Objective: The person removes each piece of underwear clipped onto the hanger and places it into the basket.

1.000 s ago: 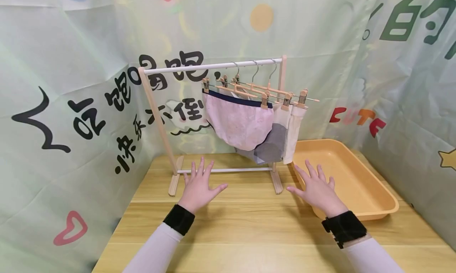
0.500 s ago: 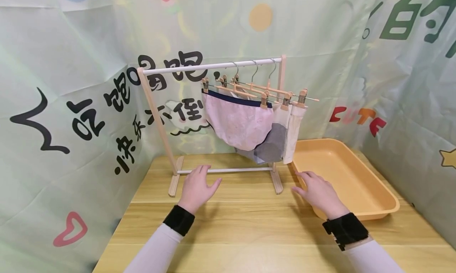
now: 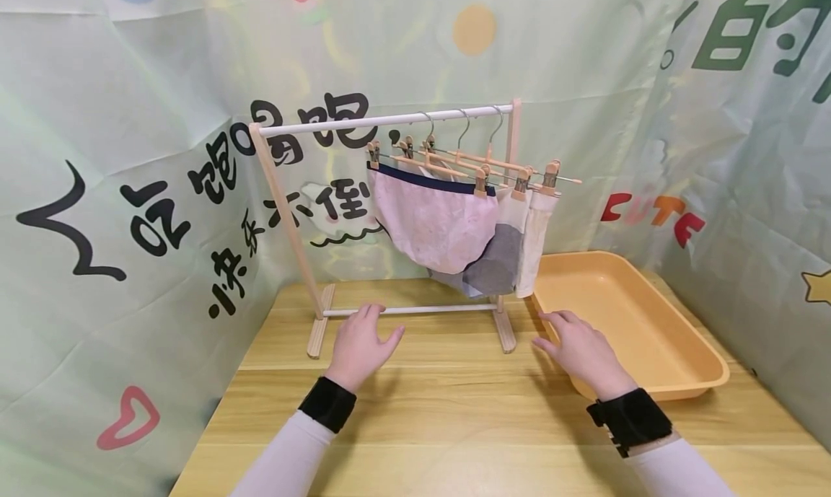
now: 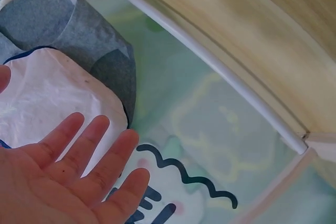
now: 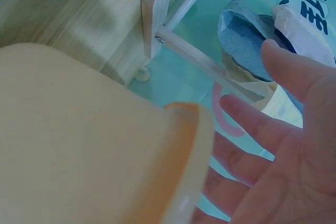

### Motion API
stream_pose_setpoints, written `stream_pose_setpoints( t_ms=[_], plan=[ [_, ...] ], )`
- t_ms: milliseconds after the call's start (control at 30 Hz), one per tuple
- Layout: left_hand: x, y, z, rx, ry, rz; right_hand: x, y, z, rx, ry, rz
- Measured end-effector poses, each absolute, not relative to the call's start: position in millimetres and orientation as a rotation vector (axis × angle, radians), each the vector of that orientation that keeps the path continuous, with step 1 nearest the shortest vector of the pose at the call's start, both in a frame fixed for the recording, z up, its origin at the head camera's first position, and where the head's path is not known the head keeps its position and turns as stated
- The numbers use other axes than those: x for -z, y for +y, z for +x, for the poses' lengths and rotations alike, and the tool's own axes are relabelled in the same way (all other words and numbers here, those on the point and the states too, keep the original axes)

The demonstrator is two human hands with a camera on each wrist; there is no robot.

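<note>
A pair of pink underpants [image 3: 433, 219] with navy trim hangs by clips from a hanger [image 3: 441, 166]. Behind it, a grey-and-white garment [image 3: 496, 262] and a white one [image 3: 536, 244] hang from two more clip hangers on the right part of the drying rack [image 3: 337, 126]. My left hand [image 3: 361, 347] hovers before the rack's lower bar, palm facing the garments in the left wrist view, fingers loosely bent and holding nothing. My right hand [image 3: 584, 356] hovers beside the left rim of the orange tray [image 3: 623, 317], its fingers relaxed and holding nothing.
The rack's wooden feet [image 3: 317, 337] stand on a wood-grain table [image 3: 448, 425]. The tray takes up the table's right side. A printed cloth backdrop [image 3: 162, 64] closes in the back and both sides.
Both hands were spread with straight fingers a second ago; the fingers have since relaxed and drawn together. The wrists, rack, garments and tray have stayed in nearly the same places.
</note>
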State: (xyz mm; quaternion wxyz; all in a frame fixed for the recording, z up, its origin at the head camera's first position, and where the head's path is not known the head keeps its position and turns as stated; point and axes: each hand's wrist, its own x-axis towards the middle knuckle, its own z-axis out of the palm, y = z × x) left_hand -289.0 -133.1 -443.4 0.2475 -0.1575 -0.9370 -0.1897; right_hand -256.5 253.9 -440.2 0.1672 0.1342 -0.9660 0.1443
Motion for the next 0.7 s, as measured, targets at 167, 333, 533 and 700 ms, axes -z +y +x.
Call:
stream_pose_setpoints(
  t_ms=[167, 333, 533, 700],
  plan=[
    [446.1, -128.9, -284.5, 0.569, -2.525, -0.410, 439.2, 250.6, -254.1, -0.403, -2.730, 0.376],
    [449.6, -123.8, -281.8, 0.602, -2.495, -0.404, 439.4, 248.4, -252.9, -0.380, -2.705, 0.378],
    [455.9, -118.1, -278.2, 0.632, -2.520, -0.389, 440.8, 245.0, -252.8, -0.369, -2.693, 0.375],
    [457.1, -113.8, -275.5, 0.634, -2.500, -0.401, 441.3, 241.1, -252.2, -0.394, -2.692, 0.375]
  ],
)
